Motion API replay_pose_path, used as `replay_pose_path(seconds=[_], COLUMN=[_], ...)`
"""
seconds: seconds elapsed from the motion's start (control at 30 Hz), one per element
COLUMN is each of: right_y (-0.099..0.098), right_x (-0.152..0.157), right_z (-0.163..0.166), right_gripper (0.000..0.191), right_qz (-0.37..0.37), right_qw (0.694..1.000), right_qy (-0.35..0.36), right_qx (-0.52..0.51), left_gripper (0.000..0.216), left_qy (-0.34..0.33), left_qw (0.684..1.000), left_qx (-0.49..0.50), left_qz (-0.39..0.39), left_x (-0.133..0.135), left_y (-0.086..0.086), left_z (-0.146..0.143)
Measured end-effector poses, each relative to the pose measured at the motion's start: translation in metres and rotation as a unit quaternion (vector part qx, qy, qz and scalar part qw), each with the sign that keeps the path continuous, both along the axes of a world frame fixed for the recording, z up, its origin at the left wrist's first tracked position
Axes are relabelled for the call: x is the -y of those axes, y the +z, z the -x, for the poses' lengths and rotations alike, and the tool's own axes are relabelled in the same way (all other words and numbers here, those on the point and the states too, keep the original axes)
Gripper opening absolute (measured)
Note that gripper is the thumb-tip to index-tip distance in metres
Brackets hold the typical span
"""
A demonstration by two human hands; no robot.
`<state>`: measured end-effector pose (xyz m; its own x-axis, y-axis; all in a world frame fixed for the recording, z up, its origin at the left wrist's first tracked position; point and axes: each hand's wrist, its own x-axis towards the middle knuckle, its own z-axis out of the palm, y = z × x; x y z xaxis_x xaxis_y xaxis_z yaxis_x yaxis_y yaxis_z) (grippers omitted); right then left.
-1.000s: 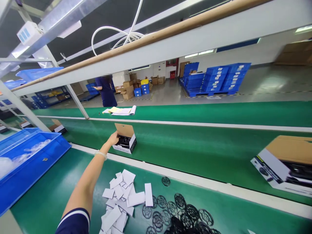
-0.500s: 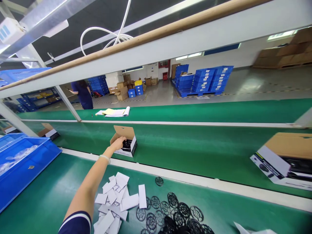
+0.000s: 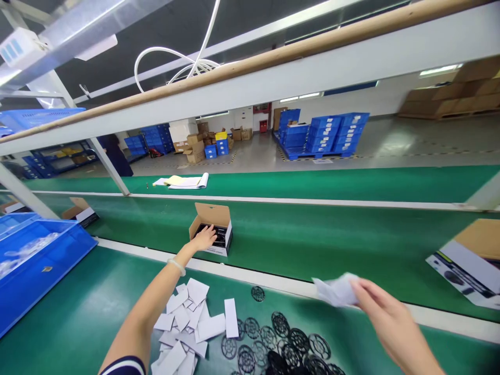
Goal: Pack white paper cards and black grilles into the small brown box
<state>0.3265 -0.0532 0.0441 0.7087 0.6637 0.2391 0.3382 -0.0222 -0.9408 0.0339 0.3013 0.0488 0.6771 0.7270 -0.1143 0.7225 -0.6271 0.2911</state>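
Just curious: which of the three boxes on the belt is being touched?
The middle box, under the left hand; the far-left box and right box lie untouched.

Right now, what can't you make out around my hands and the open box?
Head view, open box: contents dark, partly covered by left hand.
Head view, white paper in right hand: motion-blurred, print unreadable.
Head view, larger box: cut off by right edge.

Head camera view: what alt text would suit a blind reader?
A person's left hand reaches into an open box on a green conveyor belt while the right hand holds a white paper; white cards and black grilles lie nearby.
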Motion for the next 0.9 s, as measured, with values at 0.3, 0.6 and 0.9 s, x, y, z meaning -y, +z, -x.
replay_pose_path(seconds=[0.3, 0.6, 0.9], right_y=[0.068, 0.028, 0.001], right_x=[-0.212, -0.334, -0.314], right_z=[0.103, 0.139, 0.144], right_gripper=[0.025, 0.015, 0.020], right_qz=[0.058, 0.249, 0.320], right_qw=[0.924, 0.851, 0.765], right_qy=[0.276, 0.299, 0.259], right_qx=[0.258, 0.352, 0.496], left_gripper=[0.045, 0.034, 0.030], left_qy=[-0.032, 0.059, 0.050], left_qw=[0.998, 0.987, 0.975], left_qx=[0.045, 0.144, 0.181], left_qz=[-0.005, -0.038, -0.117], left_x=[0.103, 0.190, 0.227], left_y=[0.013, 0.006, 0.010], left_z=[0.092, 0.210, 0.188])
